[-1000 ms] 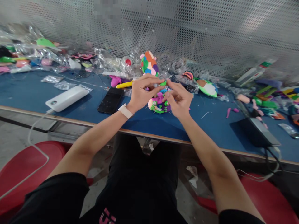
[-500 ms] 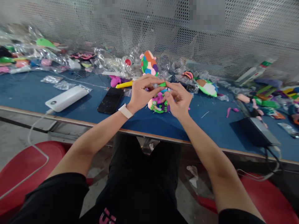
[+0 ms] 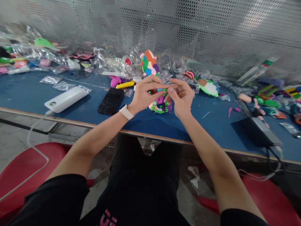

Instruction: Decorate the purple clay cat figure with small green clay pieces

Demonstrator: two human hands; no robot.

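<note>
My left hand (image 3: pixel 147 92) and my right hand (image 3: pixel 183 98) meet over the table with their fingertips together. Both are closed in a pinch on a small piece of green modelling clay, now almost wholly covered by the fingers. Just below and behind them sits a multicoloured clay figure (image 3: pixel 160 109) in green, purple and peach, partly hidden by my hands. Behind my hands stands a taller clay piece (image 3: pixel 150 62) patched in brown, green, blue and white. A yellow ridged stick (image 3: pixel 125 85) and a purple clay lump (image 3: pixel 115 81) lie to the left of my left hand.
A black phone (image 3: pixel 111 101) and a white power bank (image 3: pixel 67 99) with a cable lie on the blue table (image 3: pixel 141 125) at left. A dark box-like device (image 3: pixel 255 131) stands at right. Clear plastic wrappers (image 3: pixel 108 61) and clay bits line the perforated metal panel (image 3: pixel 164 28).
The fingers of both hands have closed further over the green clay piece, which showed plainly between the fingertips before. The right-hand fingers have shifted slightly. The things on the table have stayed put.
</note>
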